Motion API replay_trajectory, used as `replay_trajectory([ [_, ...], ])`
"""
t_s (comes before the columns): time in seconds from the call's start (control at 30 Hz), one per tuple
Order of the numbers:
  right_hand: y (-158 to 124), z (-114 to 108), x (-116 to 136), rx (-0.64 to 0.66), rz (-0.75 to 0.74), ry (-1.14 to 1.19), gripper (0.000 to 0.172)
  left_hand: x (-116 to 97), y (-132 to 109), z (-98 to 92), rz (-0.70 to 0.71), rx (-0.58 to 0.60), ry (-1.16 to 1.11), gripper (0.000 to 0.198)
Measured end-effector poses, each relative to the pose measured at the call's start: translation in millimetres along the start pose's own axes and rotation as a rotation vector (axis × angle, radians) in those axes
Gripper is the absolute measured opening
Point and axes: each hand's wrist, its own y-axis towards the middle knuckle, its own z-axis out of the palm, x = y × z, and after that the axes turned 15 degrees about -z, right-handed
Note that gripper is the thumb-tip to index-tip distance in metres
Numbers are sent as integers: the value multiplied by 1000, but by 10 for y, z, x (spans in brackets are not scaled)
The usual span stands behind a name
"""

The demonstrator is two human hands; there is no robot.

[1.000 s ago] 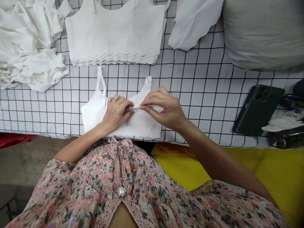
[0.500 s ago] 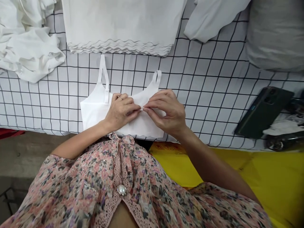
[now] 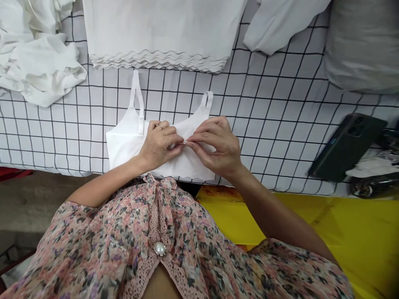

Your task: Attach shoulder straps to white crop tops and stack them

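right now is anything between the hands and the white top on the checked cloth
Nothing visible. The left hand and right hand lie directly on the white top, fingertips pinching its upper edge at a small shiny piece.

The frame is lit brightly and evenly by soft, diffuse light; no source can be made out. Only faint shadows are cast by the left hand (image 3: 157, 144) and right hand (image 3: 215, 146) on the top (image 3: 124, 141). The cloths (image 3: 37, 70) at the upper left are nearly washed out. A dull sheen is seen on the phone (image 3: 346, 146) at the right. The lines of the grid sheet (image 3: 274, 104) are bowed toward the edges. The blouse (image 3: 118, 249) along the bottom is rendered slightly soft.
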Motion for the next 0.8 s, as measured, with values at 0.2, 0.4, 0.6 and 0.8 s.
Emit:
replay_trajectory([
  [0.2,-4,-14,7,47,57,-32,7,-48,25,-40,-91,93,17,19],
  [0.4,12,2,-1,16,21,-38,10,-63,39,-48,-96,105,11,20],
  [0.6,11,-11,-9,31,-4,-43,7,-48,30,-29,-78,85,4,19],
  [0.8,-25,-1,-37,17,-59,-46,5,-32,20,-20,-65,81,-13,20],
])
